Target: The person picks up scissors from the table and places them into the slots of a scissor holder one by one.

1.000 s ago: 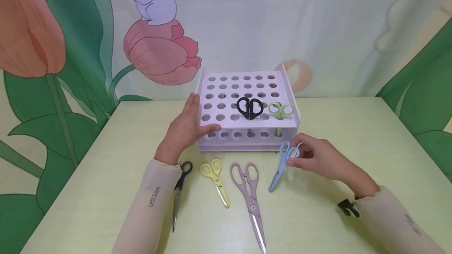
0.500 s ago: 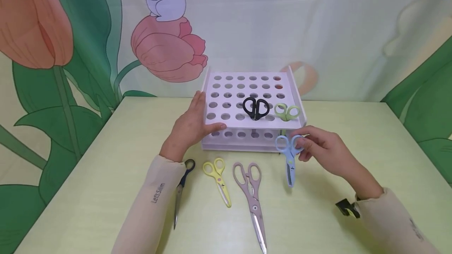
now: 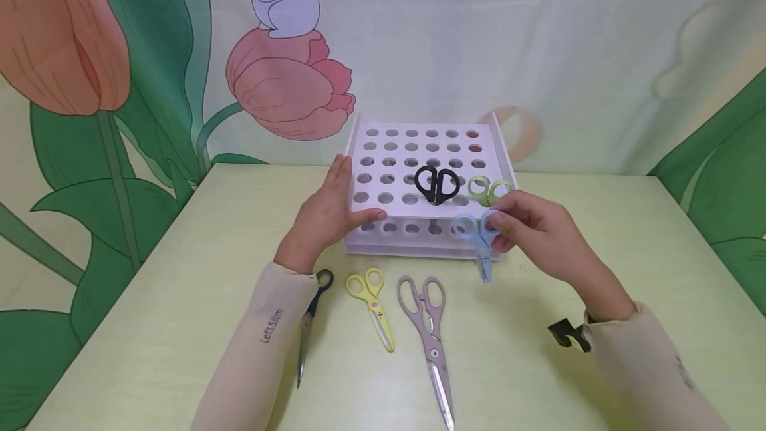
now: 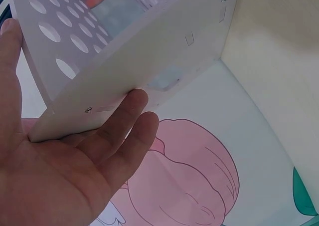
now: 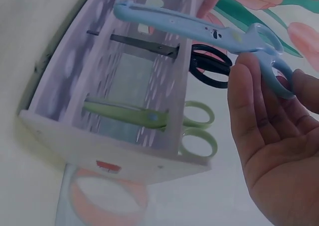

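1. The blue scissors [image 3: 483,250] are gripped by the right hand [image 3: 535,235], one handle loop being pinched between thumb and fingers.
2. They are held up off the worktop [image 3: 598,218], blades pointing down, before the right front corner of the rack [image 3: 413,249]; whether the rack is touched by them cannot be told.
3. The rack is stood near the far edge of the worktop, about midway along it, and is pierced by rows of round holes on two levels.
4. Its left wall is touched by the left hand [image 3: 326,211], which is kept unclenched, with fingers laid straight along that wall and the thumb over the top's front edge.
5. In the front row, the green scissors [image 5: 149,117] are set in the hole at the right end and the black scissors [image 3: 437,199] two holes to the left, handles up.
6. Between the rack and the near side of the worktop, the dark scissors [image 3: 306,334], yellow scissors [image 3: 372,302] and mauve scissors [image 3: 434,341] are laid flat, left to right, handles towards the rack.
7. The dark scissors are partly covered by the left sleeve [image 3: 257,351].
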Action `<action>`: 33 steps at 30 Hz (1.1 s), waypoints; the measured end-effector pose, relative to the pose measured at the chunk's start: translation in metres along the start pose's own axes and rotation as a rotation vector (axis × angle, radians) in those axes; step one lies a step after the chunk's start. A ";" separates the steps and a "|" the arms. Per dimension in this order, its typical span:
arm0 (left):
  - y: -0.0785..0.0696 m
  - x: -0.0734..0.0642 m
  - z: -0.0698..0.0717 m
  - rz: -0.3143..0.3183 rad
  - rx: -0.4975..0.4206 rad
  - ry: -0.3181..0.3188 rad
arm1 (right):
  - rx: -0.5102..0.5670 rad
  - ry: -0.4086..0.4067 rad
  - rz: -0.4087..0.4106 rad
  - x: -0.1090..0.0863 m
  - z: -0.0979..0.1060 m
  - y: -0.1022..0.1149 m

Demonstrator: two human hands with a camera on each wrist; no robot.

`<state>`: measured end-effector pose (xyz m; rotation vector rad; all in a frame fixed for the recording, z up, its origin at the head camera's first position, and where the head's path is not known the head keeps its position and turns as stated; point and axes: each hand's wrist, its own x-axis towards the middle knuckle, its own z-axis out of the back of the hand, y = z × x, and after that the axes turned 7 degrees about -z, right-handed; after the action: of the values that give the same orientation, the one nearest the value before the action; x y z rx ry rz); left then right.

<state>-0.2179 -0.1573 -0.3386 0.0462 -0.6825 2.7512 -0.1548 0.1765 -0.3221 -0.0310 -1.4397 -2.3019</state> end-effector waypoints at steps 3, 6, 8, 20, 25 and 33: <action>0.000 0.000 0.000 -0.002 0.002 0.001 | 0.034 -0.005 0.003 0.005 -0.003 0.004; 0.000 0.000 0.000 -0.005 0.002 -0.002 | 0.056 -0.017 0.002 0.009 -0.005 0.007; 0.000 0.000 0.000 -0.009 0.003 -0.004 | 0.067 -0.026 0.004 0.011 -0.007 0.008; 0.001 -0.001 0.000 -0.002 0.009 -0.002 | 0.121 -0.076 0.053 0.024 -0.015 0.016; 0.001 -0.001 -0.002 -0.008 0.013 -0.006 | 0.203 -0.107 0.071 0.031 -0.021 0.025; 0.001 -0.001 -0.003 -0.015 0.022 -0.012 | 0.346 -0.134 0.096 0.048 -0.036 0.036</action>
<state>-0.2175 -0.1569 -0.3416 0.0724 -0.6526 2.7460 -0.1785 0.1155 -0.2968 -0.1517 -1.8439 -1.9786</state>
